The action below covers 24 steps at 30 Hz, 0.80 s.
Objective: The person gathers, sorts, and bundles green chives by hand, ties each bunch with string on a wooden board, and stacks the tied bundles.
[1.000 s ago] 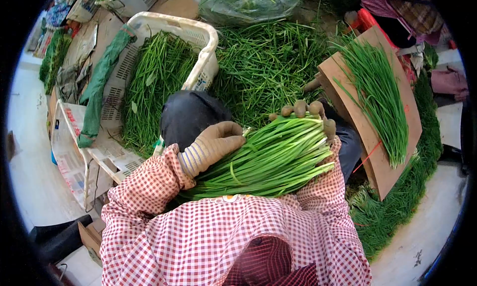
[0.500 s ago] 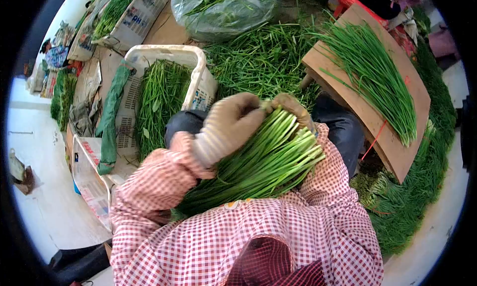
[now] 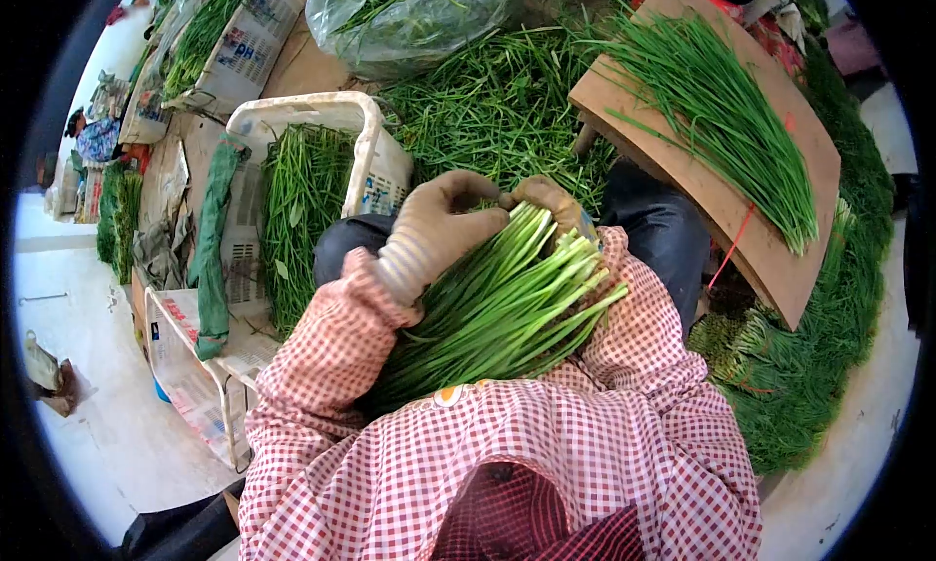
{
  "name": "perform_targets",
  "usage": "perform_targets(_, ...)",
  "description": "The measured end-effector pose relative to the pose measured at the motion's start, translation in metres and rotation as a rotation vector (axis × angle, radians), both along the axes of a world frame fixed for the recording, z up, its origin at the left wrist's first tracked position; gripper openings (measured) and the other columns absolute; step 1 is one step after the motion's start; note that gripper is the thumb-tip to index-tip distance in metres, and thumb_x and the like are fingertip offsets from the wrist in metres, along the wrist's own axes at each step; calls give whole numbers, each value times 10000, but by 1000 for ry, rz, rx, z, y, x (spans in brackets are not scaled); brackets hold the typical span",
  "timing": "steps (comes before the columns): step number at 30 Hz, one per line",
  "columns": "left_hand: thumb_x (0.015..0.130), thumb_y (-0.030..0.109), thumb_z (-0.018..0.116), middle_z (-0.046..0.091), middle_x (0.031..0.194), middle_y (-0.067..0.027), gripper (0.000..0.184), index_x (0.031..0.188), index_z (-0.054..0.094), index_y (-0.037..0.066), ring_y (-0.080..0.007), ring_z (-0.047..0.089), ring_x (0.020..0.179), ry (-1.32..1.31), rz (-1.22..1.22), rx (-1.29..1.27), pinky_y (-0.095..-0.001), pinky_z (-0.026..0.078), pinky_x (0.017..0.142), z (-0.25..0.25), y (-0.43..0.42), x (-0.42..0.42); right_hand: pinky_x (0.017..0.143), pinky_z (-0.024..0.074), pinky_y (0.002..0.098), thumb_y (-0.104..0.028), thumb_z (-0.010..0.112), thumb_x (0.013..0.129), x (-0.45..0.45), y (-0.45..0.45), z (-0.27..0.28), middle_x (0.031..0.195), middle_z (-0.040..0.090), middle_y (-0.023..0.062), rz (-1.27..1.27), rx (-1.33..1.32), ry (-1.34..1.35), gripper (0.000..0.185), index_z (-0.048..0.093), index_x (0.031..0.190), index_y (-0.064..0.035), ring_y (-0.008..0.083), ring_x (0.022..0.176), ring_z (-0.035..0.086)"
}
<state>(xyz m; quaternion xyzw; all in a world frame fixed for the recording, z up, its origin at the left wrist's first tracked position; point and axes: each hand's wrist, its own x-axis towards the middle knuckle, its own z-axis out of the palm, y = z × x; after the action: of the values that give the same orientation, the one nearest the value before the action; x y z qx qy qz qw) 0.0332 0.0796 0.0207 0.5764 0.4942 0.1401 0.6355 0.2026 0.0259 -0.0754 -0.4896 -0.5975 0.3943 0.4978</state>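
A bunch of garlic chives (image 3: pixel 487 293) lies across my lap, its pale cut ends pointing right and its green leaves running under my left forearm. My right hand (image 3: pixel 551 202), in a brown work glove, is curled round the far side of the pale stalks. My left hand (image 3: pixel 439 228), gloved too, has its thumb and forefinger pinched together beside the right fingertips, just above the bunch. Whatever sits in that pinch is too small or hidden to make out.
A white plastic basket (image 3: pixel 375 156) of greens stands at the left. Loose leaves (image 3: pixel 487 113) cover the floor ahead, with a clear plastic bag (image 3: pixel 409 35) of greens behind. At the right, more chives (image 3: pixel 717 122) lie on a brown board (image 3: pixel 624 122) with a red tie (image 3: pixel 731 249).
My left hand has shifted slightly, its thumb and forefinger now drawn together at the right fingertips. The bunch stays on my lap. The whole view has tilted a little.
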Motion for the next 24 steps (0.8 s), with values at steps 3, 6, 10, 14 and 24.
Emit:
perform_targets(3, 648, 184, 825, 535, 1241, -180, 844, 1326, 386, -59, -217, 518, 1133, 67, -125, 282, -331, 404, 996, 16, -26, -6, 636, 489, 362, -298, 626, 793, 3, 27, -39, 843, 638, 95, 162, -108, 215, 257, 644, 911, -70, 226, 729, 622)
perform_targets(6, 464, 389, 902, 406, 1341, -267, 1256, 1420, 213, -46, -396, 392, 1266, 249, -489, 526, -437, 317, 1053, 42, -55, 11, 672, 499, 328, -300, 565, 900, -7, 32, -16, 755, 632, 72, 121, -725, 780, 285, 620, 855, -23, 176, 669, 604)
perform_targets(10, 464, 344, 871, 322, 1391, -281, 1203, 1417, 222, 2, -467, 344, 1262, 635, -343, 913, -513, 305, 1041, 12, -78, 10, 848, 491, 348, -215, 556, 893, -23, 33, -15, 968, 621, 114, 96, -436, 327, 237, 600, 1043, -37, 222, 942, 606)
perform_targets(14, 569, 196, 807, 500, 1242, -226, 1099, 1425, 153, -22, -354, 521, 1143, 392, -65, 615, -356, 424, 981, -1, -59, -23, 755, 535, 410, -348, 514, 930, -34, 32, 30, 801, 637, 111, 4, -901, 980, 329, 603, 900, -33, 244, 731, 638)
perform_targets(24, 642, 190, 771, 618, 1043, -201, 779, 1284, 370, 5, -364, 606, 1003, 376, -89, 487, -391, 490, 861, -8, -59, -19, 1066, 349, 393, -644, 735, 641, -29, -14, 31, 1383, 426, 158, 235, -171, 825, 1126, 234, 1448, -40, 247, 1251, 443)
